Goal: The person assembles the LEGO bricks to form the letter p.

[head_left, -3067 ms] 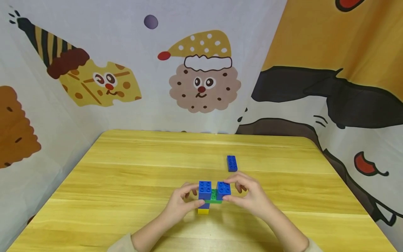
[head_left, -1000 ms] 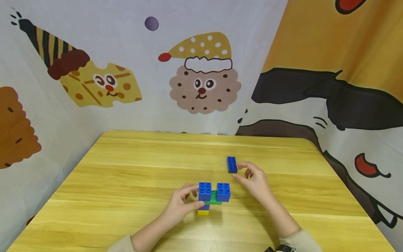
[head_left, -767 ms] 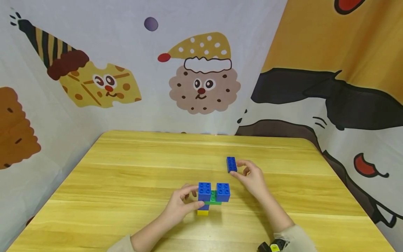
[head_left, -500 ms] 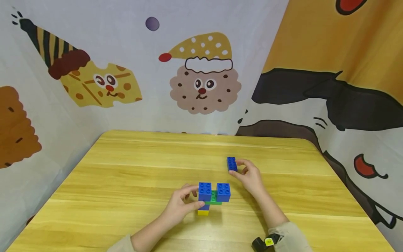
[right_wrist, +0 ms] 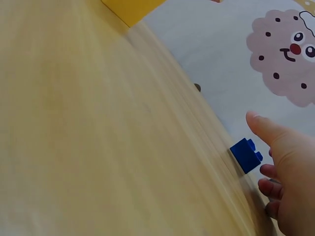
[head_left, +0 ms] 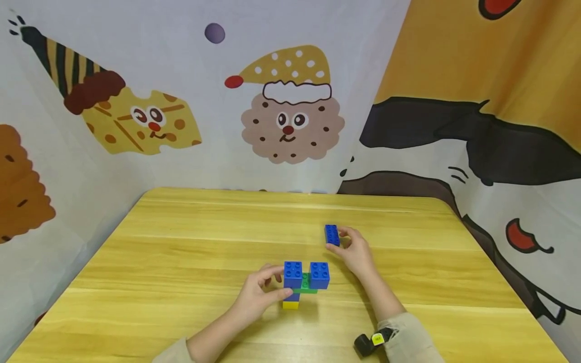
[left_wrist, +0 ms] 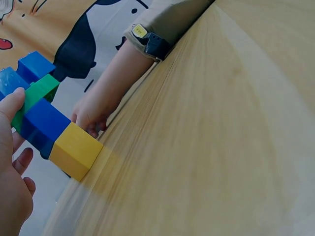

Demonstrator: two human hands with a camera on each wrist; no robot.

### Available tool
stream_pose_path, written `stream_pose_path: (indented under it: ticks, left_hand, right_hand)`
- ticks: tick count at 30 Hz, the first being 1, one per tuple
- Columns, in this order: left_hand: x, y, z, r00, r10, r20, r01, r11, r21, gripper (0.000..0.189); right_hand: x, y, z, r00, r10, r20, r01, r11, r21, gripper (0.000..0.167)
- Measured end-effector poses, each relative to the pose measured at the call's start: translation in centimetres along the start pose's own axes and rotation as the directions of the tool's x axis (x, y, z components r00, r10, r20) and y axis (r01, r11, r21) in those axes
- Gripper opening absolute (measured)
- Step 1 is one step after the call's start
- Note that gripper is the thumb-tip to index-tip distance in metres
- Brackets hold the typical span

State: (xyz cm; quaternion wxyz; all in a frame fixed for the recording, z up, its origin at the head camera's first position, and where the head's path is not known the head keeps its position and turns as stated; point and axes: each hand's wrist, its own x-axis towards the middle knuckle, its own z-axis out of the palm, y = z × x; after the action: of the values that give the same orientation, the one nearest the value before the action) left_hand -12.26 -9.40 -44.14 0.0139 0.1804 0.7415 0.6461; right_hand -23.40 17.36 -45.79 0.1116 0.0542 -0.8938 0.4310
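Note:
In the head view, my left hand (head_left: 257, 295) pinches a stack of toy building bricks between thumb and fingers. The stack has a yellow brick (head_left: 291, 305) at the base, a blue brick (left_wrist: 45, 123) on it, a green brick (left_wrist: 44, 88) across that, and two blue bricks on top, left (head_left: 292, 275) and right (head_left: 320, 275). My right hand (head_left: 356, 253) is at a separate blue brick (head_left: 332, 235) lying on the table. Its index finger is by the brick's far right side and its thumb by the near end; the right wrist view shows the thumb apart from the brick.
The wooden table (head_left: 190, 242) carries the bricks. A cartoon-printed cloth (head_left: 218, 166) hangs along its back and sides. A black device with a yellow label (head_left: 373, 342) is worn on the right wrist.
My right hand has left the stack's upper right blue brick and moved forward to the lone blue brick. The left hand keeps its hold; the lone brick has not visibly moved.

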Motion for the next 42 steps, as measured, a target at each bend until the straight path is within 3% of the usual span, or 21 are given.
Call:
stream_pose_path:
  ticks: [9, 19, 28, 42]
  left_hand:
    - [0.0, -0.1, 0.0, 1.000, 0.013, -0.002, -0.013, 1.000, -0.006, 0.034]
    - [0.0, -0.1, -0.1, 1.000, 0.010, 0.002, -0.010, 1.000, 0.001, 0.035]
    - [0.0, 0.0, -0.1, 1.000, 0.009, 0.006, -0.009, 1.000, 0.003, 0.035]
    - [-0.1, 0.2, -0.1, 1.000, 0.000, 0.006, 0.000, 1.000, 0.006, 0.035]
  right_hand:
    - [0.3, 0.0, 0.8, 0.999, 0.037, 0.005, -0.037, 0.993, -0.113, 0.064]
    - [0.4, -0.2, 1.3, 0.998, 0.047, -0.035, -0.053, 0.980, -0.190, 0.057]
    - [0.4, -0.4, 1.2, 0.996, 0.075, -0.057, -0.085, 0.976, -0.201, 0.048]
    - [0.2, -0.3, 1.0, 0.998, 0.032, -0.062, -0.041, 0.990, -0.136, 0.044]
